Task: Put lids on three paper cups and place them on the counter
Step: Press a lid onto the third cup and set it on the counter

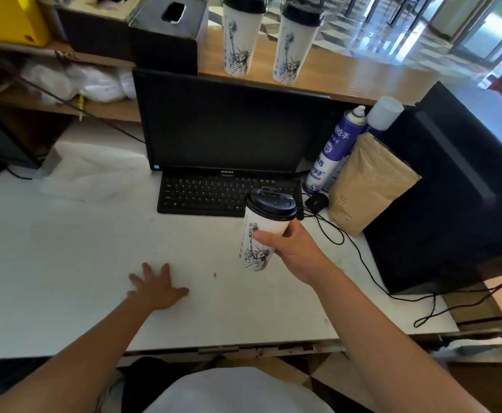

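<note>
The right hand [296, 248] grasps the lidded third cup [263, 234] at mid frame, lifted off the desk [65, 248]. The left hand [157, 286] lies flat, fingers released. Two cups [241, 37] stand on the counter [363, 76] at top; a careless reach could knock them or the monitor [229, 123]

Open desk [65, 248] in front, monitor [229, 120] blocking counter [363, 76], two lidded cups [241, 37] there
</note>
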`<move>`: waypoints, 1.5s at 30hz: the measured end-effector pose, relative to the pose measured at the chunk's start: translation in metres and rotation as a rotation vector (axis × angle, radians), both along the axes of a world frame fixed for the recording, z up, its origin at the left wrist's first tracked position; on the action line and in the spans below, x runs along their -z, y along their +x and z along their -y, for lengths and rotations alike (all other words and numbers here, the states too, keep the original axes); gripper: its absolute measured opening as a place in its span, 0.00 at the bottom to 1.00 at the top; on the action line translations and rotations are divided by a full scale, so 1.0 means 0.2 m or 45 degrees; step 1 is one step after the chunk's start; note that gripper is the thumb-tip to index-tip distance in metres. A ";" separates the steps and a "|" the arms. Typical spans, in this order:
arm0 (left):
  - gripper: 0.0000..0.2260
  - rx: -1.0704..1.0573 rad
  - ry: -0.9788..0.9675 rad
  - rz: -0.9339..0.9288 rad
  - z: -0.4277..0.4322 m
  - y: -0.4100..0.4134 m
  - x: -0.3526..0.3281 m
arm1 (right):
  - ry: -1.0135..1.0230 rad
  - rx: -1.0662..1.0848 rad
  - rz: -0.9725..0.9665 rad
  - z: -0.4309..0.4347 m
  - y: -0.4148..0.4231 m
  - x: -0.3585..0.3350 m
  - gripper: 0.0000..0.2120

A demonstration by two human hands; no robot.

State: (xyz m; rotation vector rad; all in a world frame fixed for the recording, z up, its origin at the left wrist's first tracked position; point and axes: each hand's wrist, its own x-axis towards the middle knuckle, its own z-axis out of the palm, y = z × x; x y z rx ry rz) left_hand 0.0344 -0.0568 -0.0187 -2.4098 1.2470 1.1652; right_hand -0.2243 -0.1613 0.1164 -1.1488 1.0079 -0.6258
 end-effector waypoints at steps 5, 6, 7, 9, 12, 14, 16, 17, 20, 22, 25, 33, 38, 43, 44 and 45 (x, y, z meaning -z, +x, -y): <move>0.27 -0.119 -0.323 -1.012 0.23 -0.14 -0.50 | 0.005 -0.066 0.019 0.03 0.02 -0.03 0.42; 0.30 -0.111 -0.388 -1.152 0.27 -0.18 -0.60 | -0.001 -0.073 0.028 0.04 0.02 -0.03 0.42; 0.33 -0.075 -0.455 -1.221 0.30 -0.22 -0.69 | -0.010 -0.078 0.037 0.04 0.01 -0.04 0.42; 0.36 0.009 -0.590 -1.204 0.34 -0.30 -0.81 | -0.023 -0.093 0.050 0.06 0.01 -0.06 0.41; 0.32 0.058 -0.774 -1.066 0.38 -0.38 -0.87 | -0.038 -0.109 0.078 0.08 0.00 -0.08 0.38; 0.32 0.044 -0.845 -1.020 0.39 -0.41 -0.87 | -0.045 -0.078 0.089 0.10 -0.01 -0.09 0.37; 0.32 0.026 -0.889 -1.002 0.40 -0.43 -0.87 | -0.063 -0.066 0.088 0.12 -0.02 -0.09 0.37; 0.32 0.019 -0.899 -0.996 0.41 -0.44 -0.87 | -0.070 -0.067 0.091 0.13 -0.03 -0.10 0.38; 0.32 0.017 -0.914 -0.972 0.45 -0.47 -0.88 | -0.093 -0.060 0.084 0.17 -0.05 -0.11 0.38; 0.32 0.011 -0.933 -0.961 0.49 -0.50 -0.90 | -0.120 -0.038 0.083 0.21 -0.07 -0.11 0.38; 0.31 -0.005 -0.974 -0.993 0.56 -0.53 -0.93 | -0.190 -0.003 0.053 0.28 -0.09 -0.14 0.39; 0.31 0.072 -1.091 -0.952 0.94 -0.62 -1.09 | -0.396 0.104 -0.052 0.59 -0.17 -0.37 0.38; 0.30 0.114 -1.200 -0.951 1.21 -0.66 -1.22 | -0.523 0.172 -0.079 0.82 -0.22 -0.56 0.33; 0.29 0.100 -1.313 -0.950 1.50 -0.75 -1.37 | -0.628 0.312 -0.106 1.10 -0.24 -0.71 0.34; 0.29 0.107 -1.333 -0.952 1.56 -0.77 -1.40 | -0.645 0.342 -0.105 1.15 -0.25 -0.74 0.34; 0.29 0.112 -1.346 -0.952 1.61 -0.79 -1.43 | -0.663 0.370 -0.113 1.20 -0.25 -0.76 0.34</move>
